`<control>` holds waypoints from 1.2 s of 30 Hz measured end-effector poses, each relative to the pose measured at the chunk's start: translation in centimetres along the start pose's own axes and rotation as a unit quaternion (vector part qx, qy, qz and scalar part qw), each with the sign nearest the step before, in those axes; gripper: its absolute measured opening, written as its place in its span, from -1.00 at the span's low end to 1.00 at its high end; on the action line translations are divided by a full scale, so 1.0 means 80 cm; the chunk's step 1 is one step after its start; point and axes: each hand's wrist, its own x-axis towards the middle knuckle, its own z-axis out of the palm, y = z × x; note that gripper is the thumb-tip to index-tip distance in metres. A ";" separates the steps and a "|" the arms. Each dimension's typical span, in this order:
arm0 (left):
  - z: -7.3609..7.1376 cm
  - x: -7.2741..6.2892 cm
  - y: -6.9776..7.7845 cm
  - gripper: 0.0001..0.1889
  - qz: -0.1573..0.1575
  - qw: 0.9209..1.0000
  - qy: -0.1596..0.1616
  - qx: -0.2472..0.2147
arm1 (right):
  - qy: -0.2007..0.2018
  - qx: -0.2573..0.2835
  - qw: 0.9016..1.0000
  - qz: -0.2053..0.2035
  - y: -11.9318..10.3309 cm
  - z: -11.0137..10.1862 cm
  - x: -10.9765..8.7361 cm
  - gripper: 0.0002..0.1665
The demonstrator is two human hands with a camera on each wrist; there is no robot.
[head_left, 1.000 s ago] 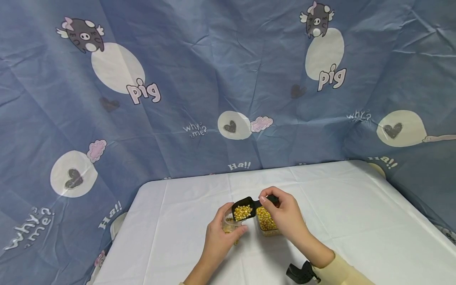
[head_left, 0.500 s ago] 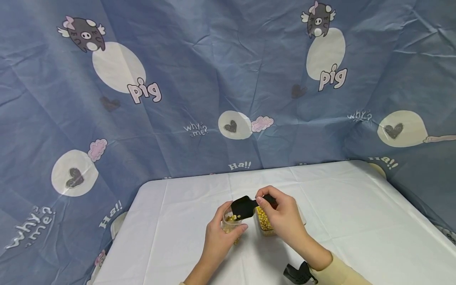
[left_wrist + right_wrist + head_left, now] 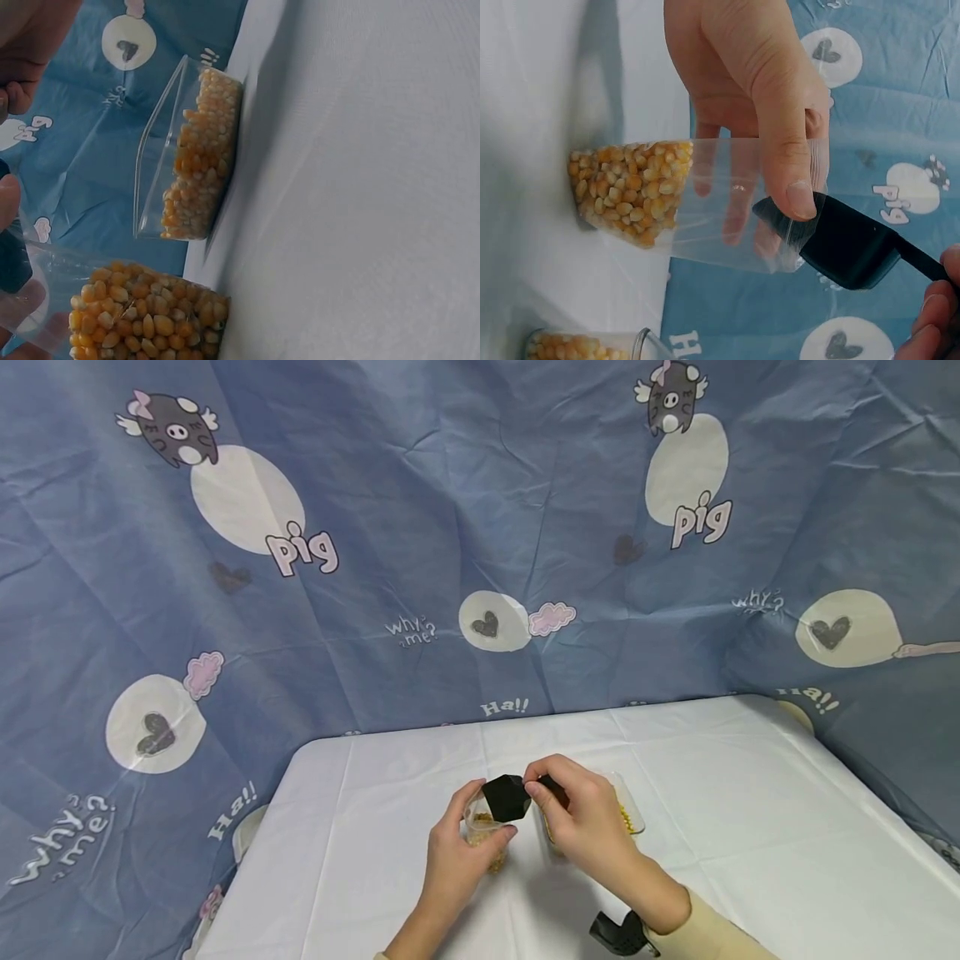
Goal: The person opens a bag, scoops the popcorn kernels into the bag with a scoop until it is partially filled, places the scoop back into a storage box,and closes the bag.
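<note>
My left hand holds a clear zip bag upright near its mouth, thumb on one side and fingers on the other. Corn kernels fill the lower part of the bag, which stands on the white cloth. Between the thumb and fingers of my right hand is the handle of a black scoop. The scoop is tipped over, its underside up in the head view and its front edge inside the bag's mouth. Behind my right hand, a clear rectangular container of corn kernels is partly hidden in the head view.
A white cloth covers the table. Behind it hangs a blue curtain printed with pigs and hearts. A black wrist mount sticks out beside my right forearm, low over the table.
The scoop, earlier level and full of kernels, has turned over, tipping kernels into the bag. My right hand has shifted slightly left; the left hand keeps its hold on the bag.
</note>
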 end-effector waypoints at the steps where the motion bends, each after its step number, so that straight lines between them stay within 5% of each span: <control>1: 0.000 0.001 0.000 -0.24 0.000 1.000 0.000 0.000 | -0.001 0.001 1.000 0.003 0.001 0.000 0.000 -0.89; 9: 0.003 0.002 -0.001 -0.24 -0.013 1.000 -0.010 0.002 | -0.010 0.019 0.999 0.047 0.005 -0.007 -0.004 -0.90; 17: -0.004 0.000 0.000 -0.23 -0.024 1.000 0.013 -0.002 | -0.029 0.075 0.994 0.079 0.005 0.000 0.001 -0.94; 36: 0.002 0.004 -0.001 -0.24 -0.035 0.999 -0.001 -0.010 | -0.004 0.074 0.991 0.111 0.005 -0.013 0.002 -0.90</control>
